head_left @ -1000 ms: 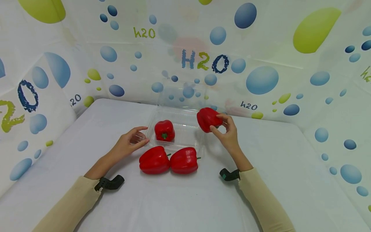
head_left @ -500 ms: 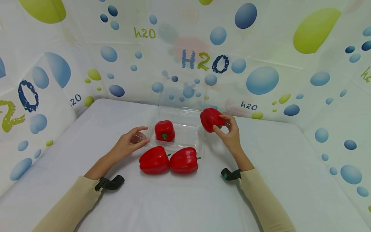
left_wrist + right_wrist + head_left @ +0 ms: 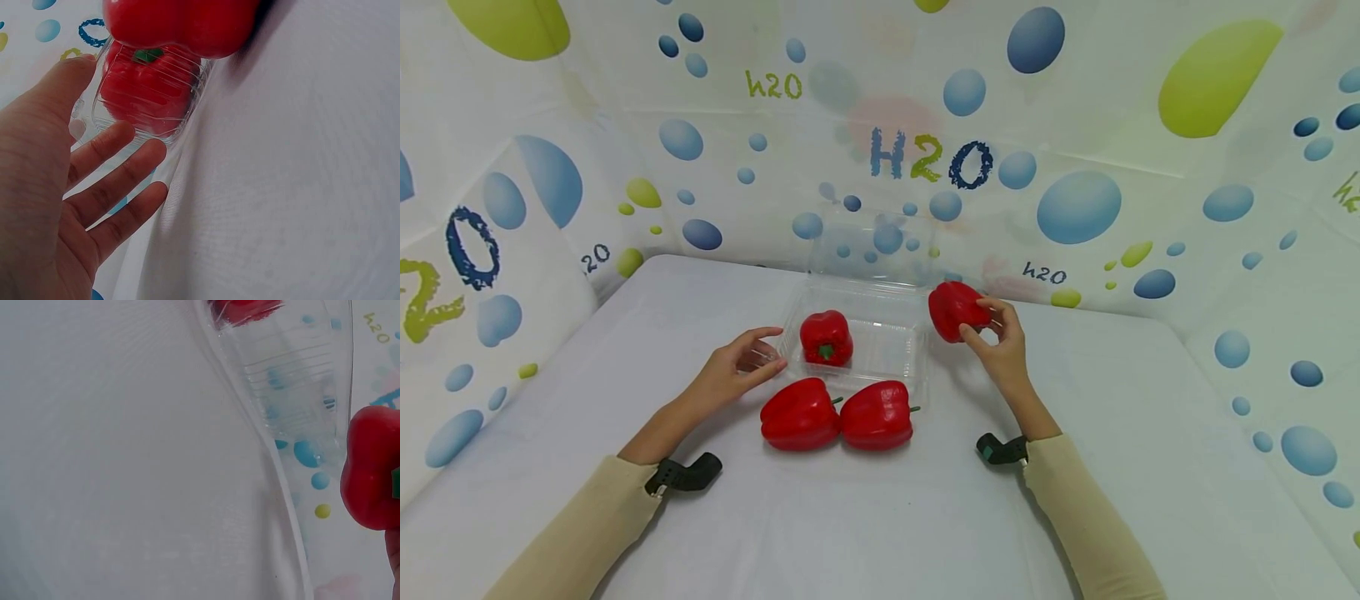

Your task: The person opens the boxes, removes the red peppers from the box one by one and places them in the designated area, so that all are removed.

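In the head view, my right hand (image 3: 1006, 346) holds a red bell pepper (image 3: 955, 311) between thumb and fingers, above the right end of a clear plastic container (image 3: 880, 350). Its green stem (image 3: 396, 482) faces the hand in the right wrist view. My left hand (image 3: 730, 372) touches the container's left end, fingers spread and fairly straight in the left wrist view. Inside the container, at the left, sits another red bell pepper (image 3: 826, 338), stem toward me. Two more, a left pepper (image 3: 800, 415) and a right pepper (image 3: 877, 416), lie on their sides in front.
The container's clear lid (image 3: 872, 243) stands raised at the back. A white cloth (image 3: 880, 517) covers the table. Behind it hangs a printed curtain (image 3: 715, 200) with blue and green spots. Each wrist carries a black band camera, such as the left one (image 3: 685, 473).
My right hand has moved a little to the right with the pepper, from over the container's inside to its right edge. The left hand and the other peppers have stayed put.
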`<act>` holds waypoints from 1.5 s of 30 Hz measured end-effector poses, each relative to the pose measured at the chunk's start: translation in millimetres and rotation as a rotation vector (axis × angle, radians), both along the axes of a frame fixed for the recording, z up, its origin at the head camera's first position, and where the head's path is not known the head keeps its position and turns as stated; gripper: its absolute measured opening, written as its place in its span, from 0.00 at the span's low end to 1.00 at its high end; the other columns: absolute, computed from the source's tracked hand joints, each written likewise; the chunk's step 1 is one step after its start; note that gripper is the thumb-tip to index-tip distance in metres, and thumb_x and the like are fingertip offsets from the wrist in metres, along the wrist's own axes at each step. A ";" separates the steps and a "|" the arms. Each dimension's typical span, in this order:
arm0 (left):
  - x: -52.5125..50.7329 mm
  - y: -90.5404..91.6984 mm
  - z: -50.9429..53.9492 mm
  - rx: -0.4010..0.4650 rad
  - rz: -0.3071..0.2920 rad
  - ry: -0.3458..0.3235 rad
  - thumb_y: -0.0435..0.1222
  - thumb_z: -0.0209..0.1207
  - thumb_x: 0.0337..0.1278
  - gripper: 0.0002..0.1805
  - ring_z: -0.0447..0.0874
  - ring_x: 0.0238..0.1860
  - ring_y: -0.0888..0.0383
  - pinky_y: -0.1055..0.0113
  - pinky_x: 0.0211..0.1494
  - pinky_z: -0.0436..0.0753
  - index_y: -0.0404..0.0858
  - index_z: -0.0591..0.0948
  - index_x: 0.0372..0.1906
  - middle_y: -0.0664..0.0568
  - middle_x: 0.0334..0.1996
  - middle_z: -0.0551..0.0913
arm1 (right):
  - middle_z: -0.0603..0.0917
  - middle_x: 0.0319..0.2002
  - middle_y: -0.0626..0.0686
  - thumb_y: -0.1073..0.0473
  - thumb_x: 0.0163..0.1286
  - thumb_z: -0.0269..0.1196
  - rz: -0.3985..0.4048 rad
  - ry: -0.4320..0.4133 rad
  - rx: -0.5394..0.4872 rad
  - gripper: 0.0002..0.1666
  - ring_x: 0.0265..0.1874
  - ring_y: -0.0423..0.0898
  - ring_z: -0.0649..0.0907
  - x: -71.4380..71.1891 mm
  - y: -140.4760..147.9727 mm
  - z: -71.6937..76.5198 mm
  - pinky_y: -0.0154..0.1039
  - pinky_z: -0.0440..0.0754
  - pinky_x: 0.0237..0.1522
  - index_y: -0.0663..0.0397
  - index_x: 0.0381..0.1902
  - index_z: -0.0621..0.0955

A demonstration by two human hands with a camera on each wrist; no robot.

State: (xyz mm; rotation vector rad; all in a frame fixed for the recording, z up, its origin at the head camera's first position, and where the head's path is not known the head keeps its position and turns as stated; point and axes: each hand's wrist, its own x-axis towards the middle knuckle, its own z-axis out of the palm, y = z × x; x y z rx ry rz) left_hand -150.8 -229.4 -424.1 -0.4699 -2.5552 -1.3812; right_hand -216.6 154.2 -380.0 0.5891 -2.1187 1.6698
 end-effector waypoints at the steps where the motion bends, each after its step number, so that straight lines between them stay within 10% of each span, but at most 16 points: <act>1: -0.1 -0.1 -0.2 0.000 0.000 -0.001 0.33 0.64 0.60 0.29 0.84 0.42 0.47 0.76 0.44 0.80 0.33 0.69 0.66 0.41 0.43 0.83 | 0.70 0.63 0.69 0.72 0.62 0.64 -0.005 -0.013 0.003 0.30 0.59 0.57 0.71 -0.2 0.6 -0.5 0.33 0.76 0.55 0.75 0.60 0.67; 20: -0.3 -0.1 -2.1 -0.002 0.004 -0.025 0.35 0.64 0.60 0.30 0.84 0.43 0.47 0.76 0.43 0.81 0.35 0.69 0.66 0.42 0.44 0.83 | 0.69 0.63 0.67 0.70 0.64 0.63 -0.045 -0.133 0.018 0.30 0.60 0.60 0.71 -8.6 9.8 -13.0 0.58 0.71 0.62 0.72 0.62 0.66; 28: 0.3 0.5 -1.1 0.003 0.003 -0.028 0.35 0.64 0.60 0.30 0.84 0.43 0.46 0.76 0.43 0.81 0.35 0.69 0.66 0.42 0.44 0.83 | 0.70 0.63 0.61 0.66 0.65 0.65 -0.041 -0.176 0.004 0.29 0.59 0.56 0.71 -31.7 19.3 -37.4 0.53 0.71 0.63 0.63 0.62 0.69; 45: 0.6 0.1 0.4 0.006 0.001 -0.041 0.36 0.64 0.61 0.31 0.84 0.43 0.46 0.75 0.43 0.82 0.36 0.68 0.67 0.42 0.45 0.82 | 0.69 0.64 0.63 0.69 0.64 0.65 -0.040 -0.204 0.116 0.25 0.63 0.58 0.67 -36.9 17.3 -41.3 0.54 0.67 0.66 0.66 0.58 0.72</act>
